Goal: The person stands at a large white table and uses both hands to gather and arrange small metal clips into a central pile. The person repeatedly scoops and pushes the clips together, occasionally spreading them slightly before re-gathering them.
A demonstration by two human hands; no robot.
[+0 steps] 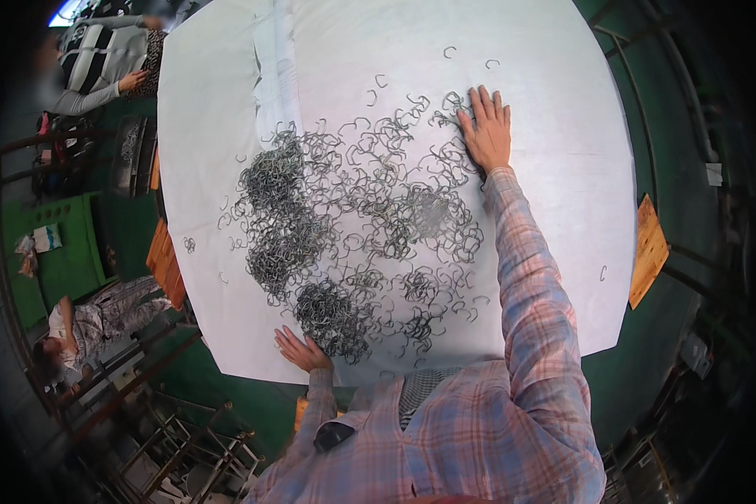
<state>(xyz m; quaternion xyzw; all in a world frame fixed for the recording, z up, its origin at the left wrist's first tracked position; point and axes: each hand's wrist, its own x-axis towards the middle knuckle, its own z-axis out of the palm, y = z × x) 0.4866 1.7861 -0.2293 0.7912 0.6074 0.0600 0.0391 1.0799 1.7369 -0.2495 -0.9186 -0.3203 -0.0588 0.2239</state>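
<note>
Many small C-shaped metal rings (386,206) lie spread over the middle of a white-covered table (554,235). On the left they heap up into dense dark piles (277,181), with another pile (332,319) nearer to me. My right hand (487,130) rests palm down at the far right of the spread, fingers stretched out, beside a few of the rings. My left hand (304,349) is at the near edge of the table, its fingers apart, next to the near pile. Neither hand holds anything that I can see.
Single rings lie apart, such as one ring (603,273) at the right. A seam or fold (277,67) runs along the far cloth. Wooden boards (649,252) jut out at the table's sides. Two other people are at the left, one person (101,63) farther off.
</note>
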